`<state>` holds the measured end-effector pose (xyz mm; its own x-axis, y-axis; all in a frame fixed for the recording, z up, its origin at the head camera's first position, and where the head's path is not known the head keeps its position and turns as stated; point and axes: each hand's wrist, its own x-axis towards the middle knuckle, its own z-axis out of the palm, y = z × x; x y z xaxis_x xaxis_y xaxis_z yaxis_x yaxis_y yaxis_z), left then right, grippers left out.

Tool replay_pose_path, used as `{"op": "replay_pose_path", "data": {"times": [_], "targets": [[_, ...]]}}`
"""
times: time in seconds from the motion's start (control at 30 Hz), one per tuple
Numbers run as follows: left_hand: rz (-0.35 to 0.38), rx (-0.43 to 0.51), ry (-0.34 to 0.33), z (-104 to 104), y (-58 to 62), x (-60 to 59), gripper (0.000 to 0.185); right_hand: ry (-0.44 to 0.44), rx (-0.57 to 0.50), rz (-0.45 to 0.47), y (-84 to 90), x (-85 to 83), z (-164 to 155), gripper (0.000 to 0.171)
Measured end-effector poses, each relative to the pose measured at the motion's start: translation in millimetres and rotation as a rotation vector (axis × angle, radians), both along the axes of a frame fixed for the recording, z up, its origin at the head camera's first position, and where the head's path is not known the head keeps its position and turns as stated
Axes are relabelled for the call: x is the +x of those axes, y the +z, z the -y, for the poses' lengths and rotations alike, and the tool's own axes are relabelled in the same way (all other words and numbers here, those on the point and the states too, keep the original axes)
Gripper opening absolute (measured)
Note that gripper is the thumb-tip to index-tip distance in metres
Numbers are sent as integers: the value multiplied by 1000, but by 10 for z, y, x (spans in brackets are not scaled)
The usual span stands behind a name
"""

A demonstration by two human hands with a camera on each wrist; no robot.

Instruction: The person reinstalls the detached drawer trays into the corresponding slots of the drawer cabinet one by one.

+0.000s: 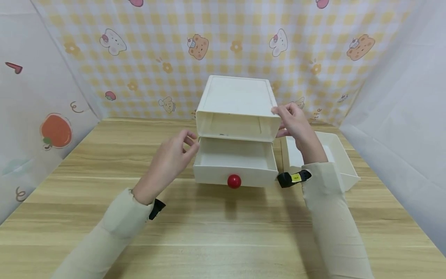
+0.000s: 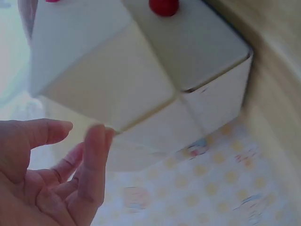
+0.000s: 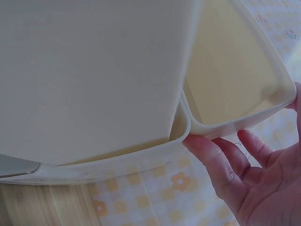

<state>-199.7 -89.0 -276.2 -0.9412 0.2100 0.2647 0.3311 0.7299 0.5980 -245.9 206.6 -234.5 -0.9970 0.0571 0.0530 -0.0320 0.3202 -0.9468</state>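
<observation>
A white two-slot drawer cabinet (image 1: 237,97) stands at the middle of the wooden table (image 1: 223,232). Its upper slot is empty. The lower drawer (image 1: 233,159) with a red knob (image 1: 234,181) is pulled out. My right hand (image 1: 296,124) holds the cabinet's front right edge, fingertips on the top corner. In the right wrist view the thumb (image 3: 207,150) presses on the rim of the cabinet (image 3: 94,70). My left hand (image 1: 170,159) hovers by the drawer's left side, fingers loosely curled and holding nothing. The left wrist view shows that hand (image 2: 56,179) just short of the white unit (image 2: 108,80) and the knob (image 2: 163,5).
A second white drawer (image 1: 339,155) lies on the table to the right of the cabinet, partly behind my right forearm. A yellow checked cartoon backdrop (image 1: 167,58) closes the back. White sheets hang at both sides.
</observation>
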Motion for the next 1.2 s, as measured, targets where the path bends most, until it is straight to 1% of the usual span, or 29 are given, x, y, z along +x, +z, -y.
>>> {"op": "replay_pose_path", "data": {"times": [0.07,0.17,0.23,0.3,0.4,0.47,0.57,0.63,0.8,0.97,1.2], "targets": [[-144,-68,2,-27,40,93,23,1,-3,0,-1,1,-5,20],[-340,-144,-39,-92,91,228,20,1,0,-1,-1,3,-13,22],[-443,-189,-77,-151,108,302,19,1,4,-2,-3,3,-18,24],[-519,-223,-127,-210,102,357,20,-1,6,-4,-3,6,-21,24],[-584,-262,-194,-300,56,415,22,-1,8,-7,-6,5,-25,24],[-628,-291,-218,-355,9,433,23,1,6,-8,-7,6,-26,24],[-681,-313,-234,-428,-63,443,22,3,1,-7,-8,5,-28,24],[-700,-309,-243,-468,-103,443,22,4,0,-6,-9,4,-28,25],[-684,-309,-262,-526,-158,450,24,8,-1,-5,-11,4,-25,24],[-668,-323,-264,-552,-175,454,23,10,-7,0,-16,2,-17,23],[-687,-320,-251,-566,-185,441,22,9,-6,-3,-9,2,-5,24]]}}
